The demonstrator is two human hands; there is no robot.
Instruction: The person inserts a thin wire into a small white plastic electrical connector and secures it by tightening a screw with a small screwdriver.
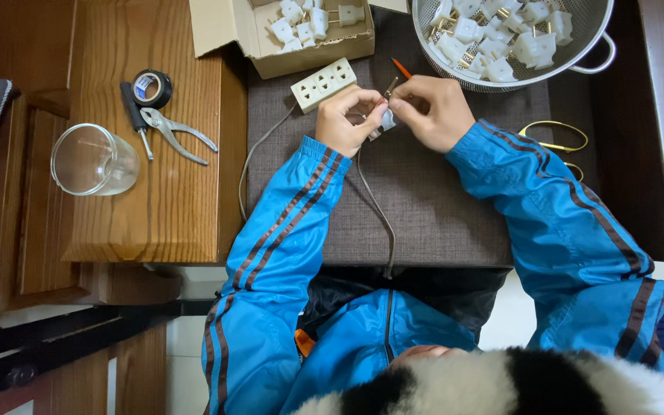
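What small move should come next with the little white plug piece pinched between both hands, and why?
Probably keep the left hand steady while the right hand works the small white plastic plug piece. Both hands pinch it over the grey fabric mat, with its thin grey cord trailing loose toward the body.

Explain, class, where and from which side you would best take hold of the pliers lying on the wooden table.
Probably by the two bare metal handles of the pliers, which splay toward the grey mat, coming from above. The jaw end lies against the screwdriver and near the tape roll, so that side is crowded.
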